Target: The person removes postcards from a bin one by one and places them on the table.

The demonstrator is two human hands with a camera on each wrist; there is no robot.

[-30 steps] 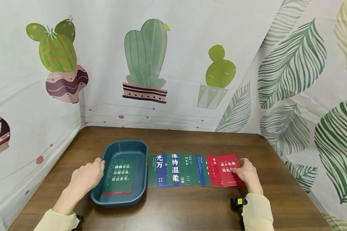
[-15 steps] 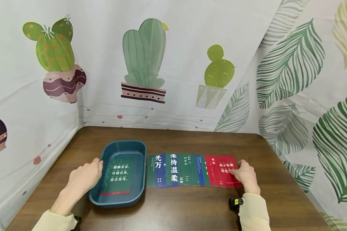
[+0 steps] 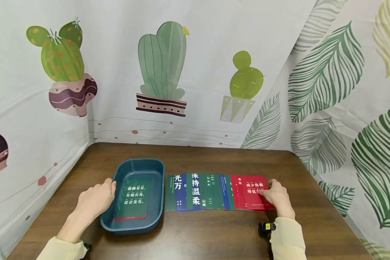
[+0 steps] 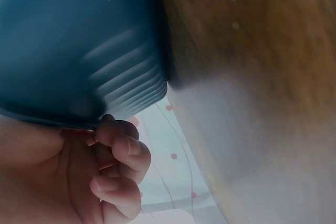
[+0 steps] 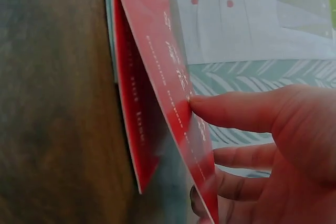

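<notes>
My left hand point(image 3: 95, 198) grips the left rim of a blue plastic tray point(image 3: 132, 227), its thumb and curled fingers at the edge in the left wrist view. Flat inside the tray lies a green card point(image 3: 133, 202) with white lettering and a red bottom strip. At the right end of a row of overlapping cards, my right hand point(image 3: 278, 195) pinches a red card point(image 3: 251, 202) between thumb and fingers. The right wrist view shows that red card point(image 5: 168, 87) with its near end raised away from another red card point(image 5: 137, 124) beneath it.
Blue cards point(image 3: 181, 206), green cards point(image 3: 211, 202) and further red cards point(image 3: 236, 198) overlap in a row right of the tray. All lie on a brown wooden table point(image 3: 198, 238). A cactus-print cloth point(image 3: 204, 72) hangs behind the table.
The right hand shifted slightly left, then slightly back right, and the top red card's slant has straightened a little. The left hand stays at the tray rim. The head view has shifted slightly.
</notes>
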